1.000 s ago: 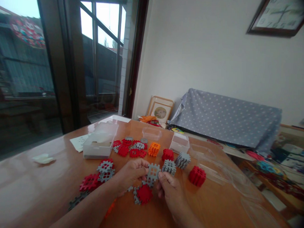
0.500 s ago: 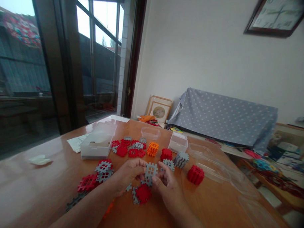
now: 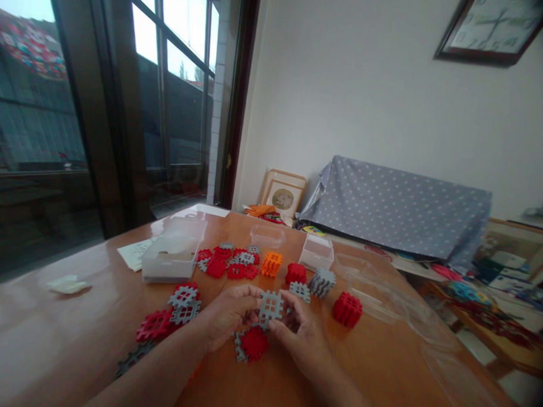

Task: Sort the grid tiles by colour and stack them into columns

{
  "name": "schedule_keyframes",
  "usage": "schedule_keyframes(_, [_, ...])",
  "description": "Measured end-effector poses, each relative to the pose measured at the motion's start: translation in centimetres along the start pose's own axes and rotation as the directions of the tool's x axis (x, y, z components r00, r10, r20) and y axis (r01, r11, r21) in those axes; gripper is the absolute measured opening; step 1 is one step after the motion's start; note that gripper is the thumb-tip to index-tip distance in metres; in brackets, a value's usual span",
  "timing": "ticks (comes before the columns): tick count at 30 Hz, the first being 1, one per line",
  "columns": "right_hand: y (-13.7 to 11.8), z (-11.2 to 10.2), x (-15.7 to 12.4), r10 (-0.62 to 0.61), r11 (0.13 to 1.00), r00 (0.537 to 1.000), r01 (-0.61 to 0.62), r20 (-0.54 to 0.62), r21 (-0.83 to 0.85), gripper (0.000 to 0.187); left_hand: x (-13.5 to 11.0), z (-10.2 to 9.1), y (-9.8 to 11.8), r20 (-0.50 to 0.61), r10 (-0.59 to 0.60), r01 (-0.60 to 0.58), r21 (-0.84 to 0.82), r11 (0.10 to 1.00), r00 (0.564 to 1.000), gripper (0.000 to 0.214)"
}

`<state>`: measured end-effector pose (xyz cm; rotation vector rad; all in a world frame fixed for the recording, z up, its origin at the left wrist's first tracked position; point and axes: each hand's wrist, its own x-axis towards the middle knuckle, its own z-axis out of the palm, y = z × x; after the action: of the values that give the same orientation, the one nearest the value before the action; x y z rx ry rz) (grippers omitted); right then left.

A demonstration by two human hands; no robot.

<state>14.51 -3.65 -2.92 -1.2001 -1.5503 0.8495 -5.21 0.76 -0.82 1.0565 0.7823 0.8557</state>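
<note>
The left hand [image 3: 232,316] has its fingers clamped on the left edge of a grey lattice piece [image 3: 271,304], which is held over the desk [image 3: 377,367]. The right hand [image 3: 305,335] is at 4 o'clock from this piece, its thumb and forefinger spread near two corners; whether they grip it, I cannot tell. Counting from the same piece, a red toothed piece [image 3: 255,343] lies at 7 o'clock, an orange stack [image 3: 272,264] stands at 12, a grey stack [image 3: 323,282] at 2, and a red stack [image 3: 348,309] at 3.
</note>
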Motion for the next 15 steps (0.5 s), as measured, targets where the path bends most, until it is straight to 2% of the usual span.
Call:
schedule_keyframes(4, [0.2, -1.2, 0.7, 0.016, 1.0, 0.996, -0.015, -0.086, 0.02, 0.058, -0.2, 0.2, 0.1, 0.032, 0.001, 0.0, -0.016, 1.0, 0.999, 0.032])
schedule_keyframes(10, [1.4, -5.0, 2.9, 0.108, 0.989, 0.96, -0.077, -0.259, 0.127, 0.069, -0.2, 0.5, 0.0, -0.043, -0.041, 0.043, 0.042, 0.998, 0.998, 0.032])
schedule_keyframes(15, [3.3, -6.2, 4.0, 0.216, 0.966, 0.936, -0.165, -0.277, 0.198, 0.076, -0.1, 0.6, 0.0, -0.055, -0.058, 0.061, 0.048, 0.997, 0.997, 0.034])
